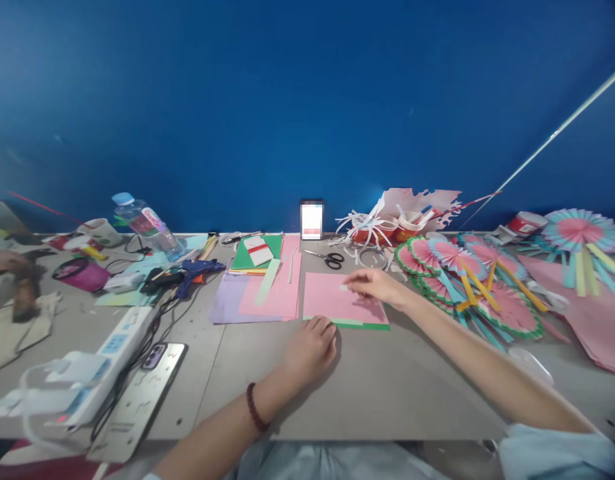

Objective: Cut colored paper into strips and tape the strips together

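Note:
A pink paper sheet [332, 301] lies on a green sheet [367, 325] in the middle of the grey table [387, 380]. My left hand [312, 347] rests on the table at the sheet's near edge, fingers curled loosely, a dark bead bracelet on the wrist. My right hand [377, 287] lies over the far right part of the pink sheet, its fingertips pinched on a small pale strip [344, 287]. Black scissors [327, 259] lie just beyond the sheet.
Pink and purple sheets [267, 297] lie left of centre, with a glue gun [187, 275], water bottle [144, 223], power strip [107, 353] and phone [142, 393] further left. Several pleated paper fans [467, 280] spread at right. A small screen [312, 220] stands against the blue wall.

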Motion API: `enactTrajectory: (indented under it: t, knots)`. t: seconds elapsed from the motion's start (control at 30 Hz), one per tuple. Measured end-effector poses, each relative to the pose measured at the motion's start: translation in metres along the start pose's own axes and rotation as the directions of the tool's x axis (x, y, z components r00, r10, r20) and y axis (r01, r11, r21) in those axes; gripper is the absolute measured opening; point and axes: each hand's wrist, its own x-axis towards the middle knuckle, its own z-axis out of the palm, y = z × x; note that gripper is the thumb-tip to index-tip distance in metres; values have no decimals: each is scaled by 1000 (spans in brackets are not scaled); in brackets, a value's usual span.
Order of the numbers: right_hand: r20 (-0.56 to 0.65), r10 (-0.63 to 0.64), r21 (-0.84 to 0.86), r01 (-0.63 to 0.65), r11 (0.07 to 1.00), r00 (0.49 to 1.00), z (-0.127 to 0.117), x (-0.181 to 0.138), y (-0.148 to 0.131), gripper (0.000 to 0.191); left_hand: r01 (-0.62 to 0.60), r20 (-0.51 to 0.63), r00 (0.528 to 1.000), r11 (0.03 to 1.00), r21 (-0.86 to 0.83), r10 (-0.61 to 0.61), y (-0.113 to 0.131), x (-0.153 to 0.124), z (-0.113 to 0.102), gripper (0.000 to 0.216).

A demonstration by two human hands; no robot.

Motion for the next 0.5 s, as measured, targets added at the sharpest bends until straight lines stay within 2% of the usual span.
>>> enactTrajectory:
  t: [0.07, 0.27, 0.4, 0.5]
  knots:
    - [-7, 123, -90, -123, 988, 992, -1, -19, 21, 34, 1, 30, 1000, 1000, 18, -1, 2, 1, -2, 19]
    - [-60, 123, -265, -135, 955, 991, -8, -45, 70, 23, -31, 84, 996, 999, 18, 29, 8, 3, -3, 23]
    - [-57, 125, -266, -136, 954, 991, -7, -47, 78, 20, -80, 97, 992, 997, -23, 82, 13, 3, -3, 31]
    - [-36, 73, -288, -81, 954, 997, -6, -45, 74, 19, -103, 134, 985, 994, -48, 108, 19, 5, -6, 36]
